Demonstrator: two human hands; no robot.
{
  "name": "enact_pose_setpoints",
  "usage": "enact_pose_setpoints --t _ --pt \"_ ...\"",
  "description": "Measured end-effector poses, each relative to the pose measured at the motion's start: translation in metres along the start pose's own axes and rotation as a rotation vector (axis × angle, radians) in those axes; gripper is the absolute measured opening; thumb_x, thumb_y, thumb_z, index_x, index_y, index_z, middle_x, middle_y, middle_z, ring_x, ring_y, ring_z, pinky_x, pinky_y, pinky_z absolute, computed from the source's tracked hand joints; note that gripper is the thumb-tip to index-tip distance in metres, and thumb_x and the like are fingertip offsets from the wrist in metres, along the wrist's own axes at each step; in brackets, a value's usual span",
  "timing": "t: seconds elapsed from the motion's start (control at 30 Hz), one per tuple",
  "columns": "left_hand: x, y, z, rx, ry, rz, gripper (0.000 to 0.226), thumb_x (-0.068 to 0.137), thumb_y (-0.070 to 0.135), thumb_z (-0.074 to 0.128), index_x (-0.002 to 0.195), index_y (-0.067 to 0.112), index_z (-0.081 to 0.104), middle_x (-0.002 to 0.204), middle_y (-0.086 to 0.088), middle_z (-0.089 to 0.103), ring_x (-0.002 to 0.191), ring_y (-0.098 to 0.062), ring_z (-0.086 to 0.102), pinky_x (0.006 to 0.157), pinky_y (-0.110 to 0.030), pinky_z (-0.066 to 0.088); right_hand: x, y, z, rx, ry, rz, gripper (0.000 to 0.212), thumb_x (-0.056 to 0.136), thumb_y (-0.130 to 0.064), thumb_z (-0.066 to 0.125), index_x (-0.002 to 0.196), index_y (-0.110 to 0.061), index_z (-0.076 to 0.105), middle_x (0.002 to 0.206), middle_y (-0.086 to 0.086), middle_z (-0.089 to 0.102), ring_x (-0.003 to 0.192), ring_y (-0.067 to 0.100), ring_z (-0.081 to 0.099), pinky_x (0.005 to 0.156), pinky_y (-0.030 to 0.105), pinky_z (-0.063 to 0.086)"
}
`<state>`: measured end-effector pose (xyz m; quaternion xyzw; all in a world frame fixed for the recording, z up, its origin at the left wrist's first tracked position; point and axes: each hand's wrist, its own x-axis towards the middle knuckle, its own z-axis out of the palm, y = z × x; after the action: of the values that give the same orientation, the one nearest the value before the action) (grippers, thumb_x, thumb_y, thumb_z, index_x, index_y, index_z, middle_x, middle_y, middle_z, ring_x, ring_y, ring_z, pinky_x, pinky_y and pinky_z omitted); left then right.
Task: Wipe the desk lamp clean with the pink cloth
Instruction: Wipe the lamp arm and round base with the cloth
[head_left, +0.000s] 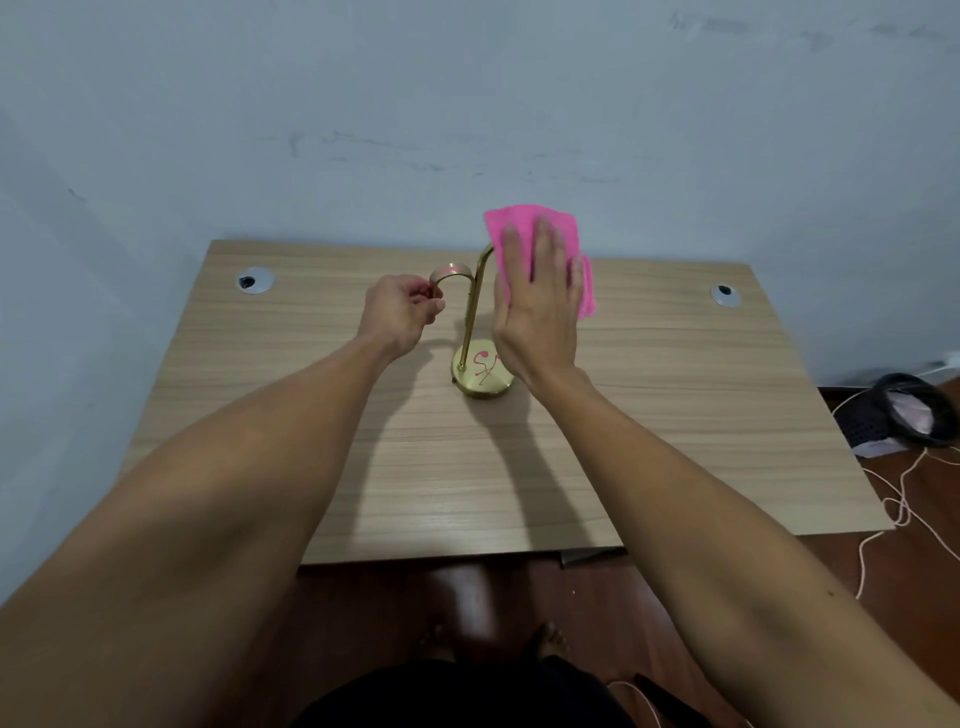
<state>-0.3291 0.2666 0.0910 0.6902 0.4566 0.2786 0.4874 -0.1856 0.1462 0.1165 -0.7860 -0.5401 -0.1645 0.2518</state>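
Head view, near to far. Nearest, at the bottom edge: dark clothing (467, 696), cut off by the frame, with bare toes (545, 636) just beyond on a dark wood floor (519, 597). Both forearms reaching forward over a pale wood-grain desk (675, 441).

Off the right side of the desk, on the floor: a dark bin (906, 410), partly cut by the frame edge, with something pale and pinkish inside, too blurred to identify. Thin pale cords (904, 499) trailing over the floor beside it.

On the desk, mid-depth: a brass desk lamp (470, 322) standing upright on a round base marked with pink scribbles, part of that base hidden behind the right wrist. Stem rising from the base, then curving over to the left into a small shade.

Left hand (400, 312) curled closed around the curved neck near the shade, pinching it between thumb and fingers; exact contact point hard to make out.

Right hand (540, 306) flat and wide open, fingers spread and pointing away, palm pressed against a pink cloth (540, 228). Cloth sandwiched between that palm and the upper part of a second brass stem, covering the lamp's right side; most of the cloth hidden behind the hand, edges showing above and to the right. What lies under the cloth not visible.

Farther back: two round cable holes (254, 281) (723, 295) near the desk's rear corners. Beyond, a scuffed pale blue wall (467, 104).
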Motion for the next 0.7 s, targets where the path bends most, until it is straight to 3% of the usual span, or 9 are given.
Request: enact_pose_setpoints --t 0.07,0.13,0.3,0.37,0.53,0.63,0.7 --pt "0.000 0.000 0.000 0.000 -0.002 0.007 0.006 0.090 0.004 0.073 0.092 0.009 0.072 0.069 0.000 0.064 0.073 -0.020 0.063 0.082 -0.032 0.059 -0.003 -0.002 0.002 -0.085 -0.011 -0.169 0.057 0.107 -0.031 0.031 0.163 -0.017 0.028 0.171 0.013 0.020 0.159 0.035 0.014 0.126 0.057 0.014" --pt "0.000 0.000 -0.001 0.002 -0.007 0.012 0.006 0.090 0.003 0.073 0.093 0.008 0.072 0.069 0.000 0.064 0.072 -0.019 0.063 0.082 -0.032 0.059 -0.006 0.000 0.003 -0.104 -0.004 -0.222 0.057 0.107 -0.029 0.032 0.162 -0.014 0.029 0.171 0.011 0.022 0.159 0.033 0.016 0.126 0.056 0.016" --pt "-0.003 0.004 -0.001 0.028 -0.009 0.012 0.005 0.091 0.004 0.072 0.096 0.004 0.073 0.078 -0.009 0.066 0.075 -0.021 0.064 0.084 -0.035 0.059 -0.002 0.003 0.000 0.067 0.031 0.192 0.062 0.109 -0.028 0.031 0.165 -0.012 0.011 0.173 0.009 0.011 0.160 0.024 0.011 0.128 0.055 0.007" --pt "-0.004 0.005 -0.001 0.049 -0.014 0.014 0.005 0.091 0.004 0.072 0.096 0.004 0.073 0.079 -0.011 0.067 0.075 -0.022 0.064 0.086 -0.038 0.059 -0.002 0.000 0.000 0.094 0.027 0.275 0.063 0.108 -0.030 0.030 0.165 -0.010 0.010 0.173 0.011 0.010 0.160 0.025 0.012 0.128 0.056 0.006" --pt "-0.004 0.003 -0.002 0.060 -0.012 0.009 0.004 0.091 0.005 0.073 0.091 0.009 0.072 0.072 -0.005 0.066 0.075 -0.021 0.066 0.087 -0.040 0.060 -0.016 -0.018 0.007 0.058 -0.022 0.086 0.076 0.097 -0.020 0.042 0.165 -0.009 0.010 0.172 0.018 0.002 0.160 0.032 0.002 0.128 0.048 -0.008" --pt "-0.003 0.003 -0.002 0.071 -0.014 0.013 0.002 0.090 0.004 0.072 0.090 0.007 0.072 0.071 -0.007 0.066 0.074 -0.021 0.066 0.087 -0.042 0.060 -0.020 -0.019 0.013 0.108 -0.061 0.052 0.076 0.096 -0.015 0.045 0.164 -0.006 0.012 0.172 0.021 0.006 0.160 0.032 0.005 0.130 0.050 0.002" --pt "-0.004 0.004 0.000 0.074 -0.015 0.016 0.001 0.091 0.004 0.072 0.092 0.004 0.072 0.074 -0.010 0.066 0.074 -0.021 0.064 0.087 -0.044 0.059 -0.019 -0.019 0.011 0.286 -0.064 0.185 0.071 0.102 -0.017 0.040 0.165 -0.009 0.008 0.173 0.016 0.004 0.160 0.027 0.004 0.129 0.050 0.013"
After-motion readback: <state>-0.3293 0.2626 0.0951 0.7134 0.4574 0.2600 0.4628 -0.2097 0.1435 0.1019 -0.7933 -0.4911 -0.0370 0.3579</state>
